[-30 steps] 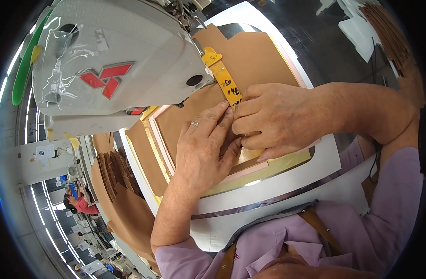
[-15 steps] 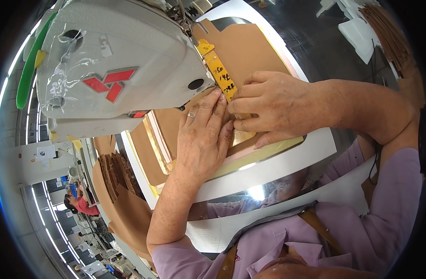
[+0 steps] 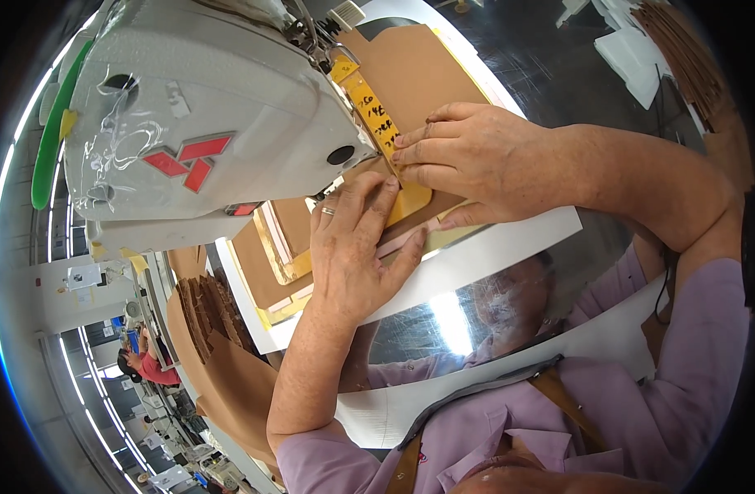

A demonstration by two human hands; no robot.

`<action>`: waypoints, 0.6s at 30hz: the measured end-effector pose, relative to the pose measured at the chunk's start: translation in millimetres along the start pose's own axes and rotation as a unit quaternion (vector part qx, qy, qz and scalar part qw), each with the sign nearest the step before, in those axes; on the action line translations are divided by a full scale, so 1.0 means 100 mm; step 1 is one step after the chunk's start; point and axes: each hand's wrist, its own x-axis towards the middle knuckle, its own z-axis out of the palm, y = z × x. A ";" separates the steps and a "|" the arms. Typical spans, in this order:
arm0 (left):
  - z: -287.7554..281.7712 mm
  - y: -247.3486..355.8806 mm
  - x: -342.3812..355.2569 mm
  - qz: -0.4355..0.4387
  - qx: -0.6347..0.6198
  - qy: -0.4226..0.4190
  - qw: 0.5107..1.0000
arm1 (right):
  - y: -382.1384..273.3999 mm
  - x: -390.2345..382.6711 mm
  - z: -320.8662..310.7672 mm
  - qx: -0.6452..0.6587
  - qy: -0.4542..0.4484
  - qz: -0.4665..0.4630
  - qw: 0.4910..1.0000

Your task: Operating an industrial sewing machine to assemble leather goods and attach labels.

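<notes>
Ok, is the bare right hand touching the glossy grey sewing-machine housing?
Apart. The head view shows a flat yellow strip in the gap between the right hand and housing.

Sewing workshop, factory-floor type. Large grey industrial sewing machine (image 3: 221, 99) dominates, set over a glossy desk (image 3: 550, 62); brown sheet panel (image 3: 418, 74) next to it. 2 stacks of similar brown material: left stack (image 3: 217, 329), right stack (image 3: 682, 62). Farther left: line of workstations (image 3: 175, 436), 1 co-worker (image 3: 157, 369) in red, long strip lights (image 3: 105, 391).
</notes>
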 end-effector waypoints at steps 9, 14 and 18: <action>0.02 0.02 0.00 0.009 0.051 0.005 0.999 | 0.08 0.00 0.06 -0.037 0.004 0.039 0.999; 0.03 -0.04 -0.21 -0.011 0.071 0.021 0.997 | 0.09 0.01 0.07 -0.068 -0.018 0.067 0.995; -0.04 0.07 -0.49 -0.033 0.075 -0.039 0.996 | 0.09 0.02 0.08 -0.076 -0.004 0.090 0.993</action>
